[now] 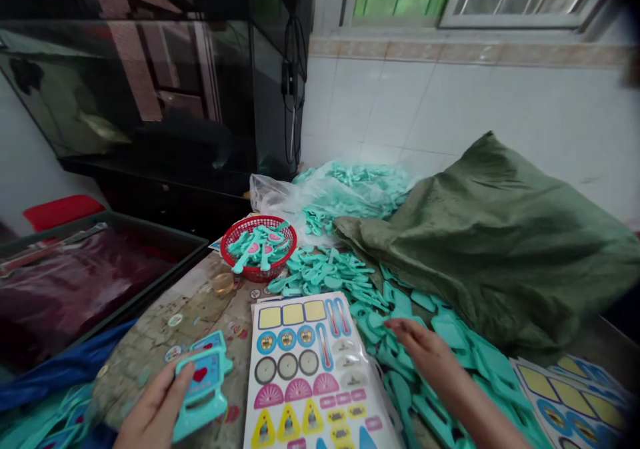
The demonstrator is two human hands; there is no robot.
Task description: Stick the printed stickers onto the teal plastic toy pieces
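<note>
My left hand is closed around teal plastic toy pieces, at least two stacked together, each with a blue sticker; a red heart shows on the front one. My right hand is over the heap of teal plastic parts, its fingers stretched out toward the left and slightly blurred. I see nothing in that hand. Between the hands lies a stack of printed sticker sheets with yellow frames, dials, thermometers, pink fans and yellow triangles.
A red basket holds teal pieces with pink stickers. Behind it, a clear plastic bag spills more teal parts. A green sack covers the right rear. More sticker sheets lie at right. A dark tray stands at left.
</note>
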